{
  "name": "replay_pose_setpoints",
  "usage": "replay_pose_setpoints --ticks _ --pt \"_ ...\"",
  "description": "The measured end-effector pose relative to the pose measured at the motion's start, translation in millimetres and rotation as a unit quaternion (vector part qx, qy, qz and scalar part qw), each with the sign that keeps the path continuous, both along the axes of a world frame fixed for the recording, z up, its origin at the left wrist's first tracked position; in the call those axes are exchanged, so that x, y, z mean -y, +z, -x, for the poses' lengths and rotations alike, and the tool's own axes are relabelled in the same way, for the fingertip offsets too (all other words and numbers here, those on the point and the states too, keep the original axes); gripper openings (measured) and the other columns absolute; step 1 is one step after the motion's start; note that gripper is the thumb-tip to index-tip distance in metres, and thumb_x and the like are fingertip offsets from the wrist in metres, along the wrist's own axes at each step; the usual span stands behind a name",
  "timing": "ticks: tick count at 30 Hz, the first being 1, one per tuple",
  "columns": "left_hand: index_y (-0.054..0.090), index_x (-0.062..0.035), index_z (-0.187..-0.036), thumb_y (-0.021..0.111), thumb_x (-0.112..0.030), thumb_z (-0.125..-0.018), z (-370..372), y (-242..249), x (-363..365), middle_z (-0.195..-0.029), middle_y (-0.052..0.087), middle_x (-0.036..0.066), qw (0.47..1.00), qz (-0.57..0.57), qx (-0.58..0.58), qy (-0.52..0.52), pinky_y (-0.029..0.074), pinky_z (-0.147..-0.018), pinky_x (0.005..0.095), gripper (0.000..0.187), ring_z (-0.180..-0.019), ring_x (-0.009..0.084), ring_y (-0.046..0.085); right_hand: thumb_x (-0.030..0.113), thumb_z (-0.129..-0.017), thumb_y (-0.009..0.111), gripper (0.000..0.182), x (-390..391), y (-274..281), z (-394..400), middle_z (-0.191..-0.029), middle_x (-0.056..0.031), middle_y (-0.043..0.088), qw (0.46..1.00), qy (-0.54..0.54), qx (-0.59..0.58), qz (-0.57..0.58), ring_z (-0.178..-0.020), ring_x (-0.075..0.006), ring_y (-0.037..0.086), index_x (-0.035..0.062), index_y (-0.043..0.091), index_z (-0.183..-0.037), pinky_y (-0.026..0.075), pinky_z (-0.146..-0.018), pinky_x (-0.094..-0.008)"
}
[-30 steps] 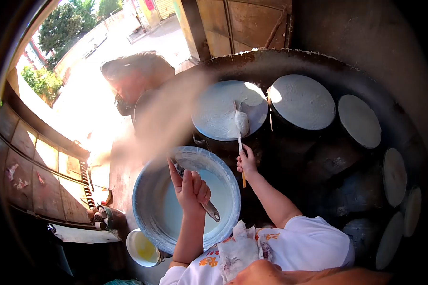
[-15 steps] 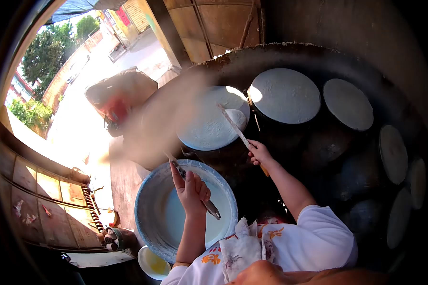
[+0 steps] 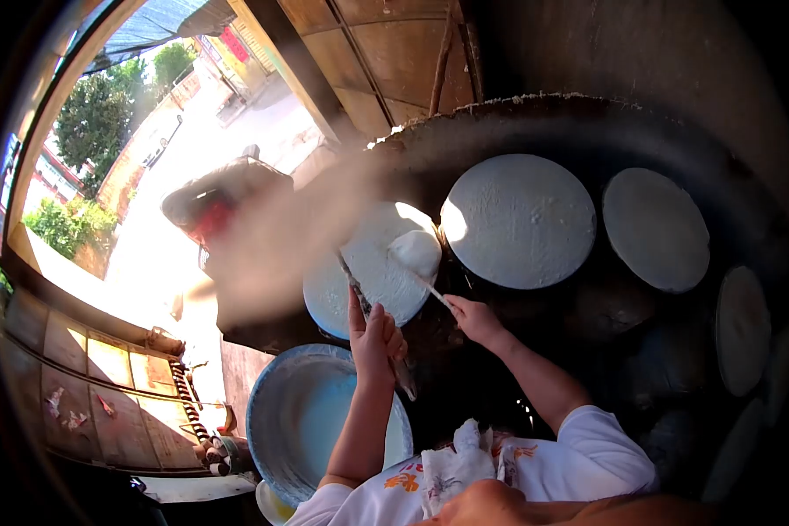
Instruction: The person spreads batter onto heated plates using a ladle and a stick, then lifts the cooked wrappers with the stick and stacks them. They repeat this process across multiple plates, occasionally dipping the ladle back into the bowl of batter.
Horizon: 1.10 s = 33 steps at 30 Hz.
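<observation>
Fingers wrapped round a dark, narrow metal tool (image 3: 353, 279), my left hand (image 3: 379, 344) is between the blue-rimmed basin and the nearest round pan. My right hand (image 3: 475, 319) grips a thin pale stick (image 3: 431, 289) whose far end reaches a white lump (image 3: 415, 252). That lump lies on the white layer covering the nearest round pan (image 3: 342, 294). Whitish liquid (image 3: 320, 421) fills the lower part of the basin (image 3: 256, 408). A tan blur hides the upper left of the pan.
More white-covered round pans (image 3: 519, 221) curve away to the right, one of them (image 3: 656, 230) near the dark back wall. A bowl (image 3: 273, 504) sits below the basin. Left are a bundle with red on it (image 3: 210, 219) and a sunlit opening to a street.
My left hand has moved from over the basin toward the pan. The stick in my right hand now points at the white lump, which lies nearer the middle of the pan. The view has shifted.
</observation>
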<state>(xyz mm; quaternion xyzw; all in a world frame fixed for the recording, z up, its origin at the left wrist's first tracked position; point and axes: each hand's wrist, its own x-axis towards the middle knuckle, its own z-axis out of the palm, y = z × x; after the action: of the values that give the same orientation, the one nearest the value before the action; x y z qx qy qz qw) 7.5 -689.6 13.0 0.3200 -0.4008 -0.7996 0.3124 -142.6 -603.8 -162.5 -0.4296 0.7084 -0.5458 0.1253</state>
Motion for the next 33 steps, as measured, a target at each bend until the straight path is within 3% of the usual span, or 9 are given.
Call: replay_pose_setpoints --ticks 4,7,10,12,17,20,25,30,33 --pt "0.027 -0.0393 -0.140 0.034 -0.016 -0.100 -12 14 28 -0.055 0.022 -0.004 0.922 -0.268 -0.246 -0.130 0.025 -0.031 0.0179 0.047 -0.036 0.0043 0.024 0.019 -0.090 0.051 0.032 -54 10 24 -0.069 -0.0222 0.060 0.980 -0.136 -0.076 -0.122 -0.063 -0.0390 0.060 0.0092 0.056 -0.120 0.047 -0.054 -0.0491" --pt "0.036 -0.0414 -0.135 0.038 -0.019 -0.100 18 3 43 -0.056 0.024 -0.005 0.945 -0.267 -0.169 -0.090 0.027 -0.033 0.0180 0.042 -0.039 0.0040 0.028 0.020 -0.091 0.050 0.033 -37 -30 11 -0.065 -0.0207 0.060 0.980 -0.084 -0.109 -0.144 -0.061 -0.0394 0.060 0.0099 0.056 -0.121 0.047 -0.054 -0.0504" --pt "0.054 -0.0234 -0.094 0.043 -0.025 -0.098 26 -23 72 -0.056 0.030 -0.006 0.877 -0.424 -0.209 -0.083 0.031 -0.038 0.0202 0.012 -0.041 0.0047 0.032 0.023 -0.091 0.049 0.033 -20 -10 35 -0.067 -0.0197 0.061 0.973 -0.044 -0.130 -0.186 -0.063 -0.0396 0.060 0.0126 0.055 -0.122 0.047 -0.056 -0.0519" --pt "0.040 -0.0126 -0.069 0.044 -0.030 -0.098 13 -12 72 -0.056 0.037 -0.005 0.837 -0.494 -0.216 -0.094 0.035 -0.042 0.0218 0.035 -0.042 0.0053 0.036 0.025 -0.093 0.046 0.027 -21 -7 49 -0.073 -0.0206 0.062 0.977 -0.089 -0.123 -0.148 -0.067 -0.0389 0.061 0.0182 0.058 -0.116 0.047 -0.057 -0.0508" --pt "0.041 -0.0120 -0.067 0.046 -0.032 -0.097 22 -46 90 -0.054 0.036 -0.005 0.864 -0.456 -0.189 -0.102 0.036 -0.043 0.0224 0.036 -0.042 0.0063 0.037 0.027 -0.093 0.045 0.029 -43 39 35 -0.087 -0.0207 0.064 0.980 0.074 -0.059 -0.175 -0.082 -0.0384 0.062 0.0106 0.059 -0.112 0.049 -0.067 -0.0463" --pt "0.040 -0.0126 -0.065 0.046 -0.029 -0.097 21 -62 91 -0.053 0.037 -0.005 0.869 -0.456 -0.172 -0.089 0.035 -0.041 0.0227 0.037 -0.042 0.0063 0.036 0.017 -0.090 0.051 0.024 -60 11 1 -0.097 -0.0198 0.064 0.988 -0.070 0.077 -0.113 -0.092 -0.0372 0.061 0.0065 0.061 -0.110 0.051 -0.074 -0.0401" --pt "0.035 -0.0148 -0.066 0.046 -0.028 -0.097 17 -114 14 -0.051 0.027 -0.005 0.927 -0.341 -0.117 0.100 0.030 -0.039 0.0219 0.035 -0.041 0.0074 0.027 0.014 -0.090 0.050 0.025 -32 26 -62 -0.087 -0.0165 0.066 0.940 0.038 0.299 -0.160 -0.074 -0.0259 0.065 0.0056 0.061 -0.111 0.051 -0.071 -0.0358" --pt "0.038 -0.0107 -0.059 0.044 -0.020 -0.095 -12 -55 -6 -0.050 0.037 -0.002 0.631 -0.594 -0.499 -0.007 0.037 -0.034 0.0205 0.038 -0.036 0.0074 0.038 0.020 -0.085 0.060 0.032 -10 42 -38 -0.098 -0.0194 0.064 0.999 0.032 -0.024 -0.010 -0.088 -0.0344 0.063 0.0099 0.061 -0.115 0.051 -0.076 -0.0399" --pt "0.036 -0.0111 -0.059 0.043 -0.022 -0.097 -50 -8 -29 -0.049 0.036 -0.002 0.640 -0.533 -0.553 -0.024 0.038 -0.032 0.0218 0.040 -0.034 0.0081 0.039 0.019 -0.085 0.059 0.033 -8 23 -5 -0.106 -0.0160 0.064 0.994 -0.018 0.064 -0.086 -0.095 -0.0290 0.063 0.0053 0.060 -0.115 0.051 -0.081 -0.0358"
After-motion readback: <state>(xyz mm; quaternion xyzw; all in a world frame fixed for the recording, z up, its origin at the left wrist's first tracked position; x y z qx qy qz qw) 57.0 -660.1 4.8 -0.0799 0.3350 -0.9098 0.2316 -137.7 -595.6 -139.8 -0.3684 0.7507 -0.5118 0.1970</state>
